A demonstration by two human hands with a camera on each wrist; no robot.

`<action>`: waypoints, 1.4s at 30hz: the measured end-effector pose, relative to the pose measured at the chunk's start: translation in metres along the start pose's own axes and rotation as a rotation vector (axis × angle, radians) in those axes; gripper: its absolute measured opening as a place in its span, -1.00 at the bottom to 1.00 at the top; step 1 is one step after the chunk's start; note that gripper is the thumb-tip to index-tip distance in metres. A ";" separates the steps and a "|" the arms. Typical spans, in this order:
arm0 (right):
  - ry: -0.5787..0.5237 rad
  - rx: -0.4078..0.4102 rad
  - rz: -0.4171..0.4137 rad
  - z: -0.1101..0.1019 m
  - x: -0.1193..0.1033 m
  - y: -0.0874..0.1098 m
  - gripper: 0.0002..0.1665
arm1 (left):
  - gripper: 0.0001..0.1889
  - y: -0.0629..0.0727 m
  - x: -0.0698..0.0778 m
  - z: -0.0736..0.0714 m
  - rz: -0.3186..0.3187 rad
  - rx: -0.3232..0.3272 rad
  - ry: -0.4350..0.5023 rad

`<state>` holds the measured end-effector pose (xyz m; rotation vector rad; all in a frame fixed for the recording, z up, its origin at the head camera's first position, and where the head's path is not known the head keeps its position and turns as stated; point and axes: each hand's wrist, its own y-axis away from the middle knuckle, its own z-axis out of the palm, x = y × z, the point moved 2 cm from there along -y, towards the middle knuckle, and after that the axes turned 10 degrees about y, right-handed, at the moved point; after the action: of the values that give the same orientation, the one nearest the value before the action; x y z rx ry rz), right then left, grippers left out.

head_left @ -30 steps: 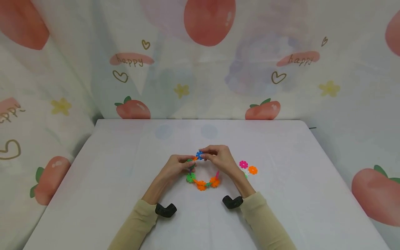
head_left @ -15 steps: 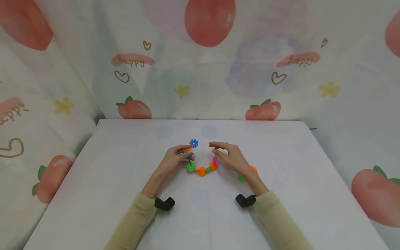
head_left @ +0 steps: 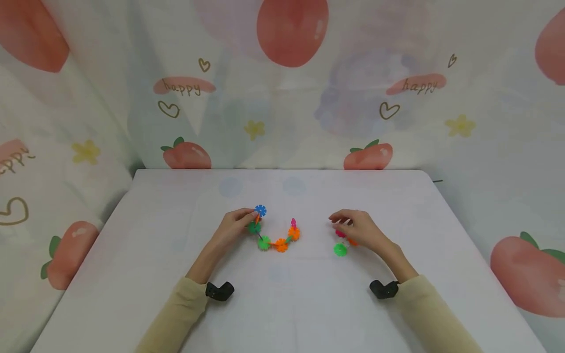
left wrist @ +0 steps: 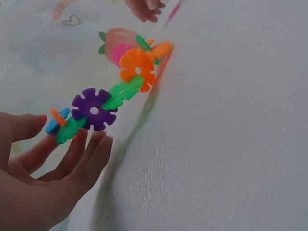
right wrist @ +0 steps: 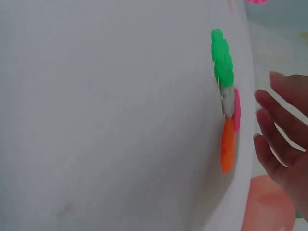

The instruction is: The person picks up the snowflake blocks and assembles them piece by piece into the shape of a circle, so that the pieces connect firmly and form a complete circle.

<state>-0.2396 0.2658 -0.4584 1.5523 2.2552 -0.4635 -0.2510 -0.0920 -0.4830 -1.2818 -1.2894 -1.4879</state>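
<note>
A curved chain of notched plastic snowflake discs (head_left: 281, 245) lies across the middle of the table in the head view. My left hand (head_left: 234, 226) holds its left end, beside a blue disc (head_left: 260, 211) and a dark green disc (head_left: 254, 227). In the left wrist view, a purple disc (left wrist: 94, 110) shows just beyond the fingertips. A pink disc (head_left: 293, 223) ends the chain's other side. My right hand (head_left: 364, 228) hovers over loose discs with relaxed fingers and nothing between them. Those are a green disc (head_left: 340, 250), a pale disc (right wrist: 227, 102), a pink disc (right wrist: 237, 109) and an orange disc (right wrist: 228, 146).
A white cloth covers the table (head_left: 282, 309). Behind it hangs a patterned curtain (head_left: 282, 113) with peaches and hearts, which also runs along both sides. Each wrist wears a black camera mount (head_left: 219, 291).
My right hand has let go of the blue disc and moved right to the loose discs. My left hand has drawn left with the chain, whose ring shape has opened wider.
</note>
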 end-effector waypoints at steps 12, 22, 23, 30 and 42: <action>0.107 -0.116 0.149 0.001 0.014 0.004 -0.77 | -0.62 0.002 0.001 -0.004 0.007 0.045 -0.005; 0.087 -0.186 0.189 0.000 0.010 0.004 -0.61 | -0.62 0.004 0.001 -0.005 -0.012 0.010 0.059; 0.080 -0.191 0.185 0.000 0.010 0.003 -0.60 | -0.64 0.004 0.001 -0.005 -0.020 0.014 0.065; 0.046 -0.162 0.132 0.002 0.009 0.003 -0.65 | -0.65 -0.005 0.004 0.001 -0.047 0.034 0.065; -0.106 -0.059 0.079 0.005 -0.015 -0.006 -0.86 | -0.64 0.001 -0.002 -0.003 -0.032 0.000 0.138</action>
<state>-0.2400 0.2495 -0.4553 1.5436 2.1017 -0.4428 -0.2508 -0.0955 -0.4843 -1.1428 -1.2248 -1.5701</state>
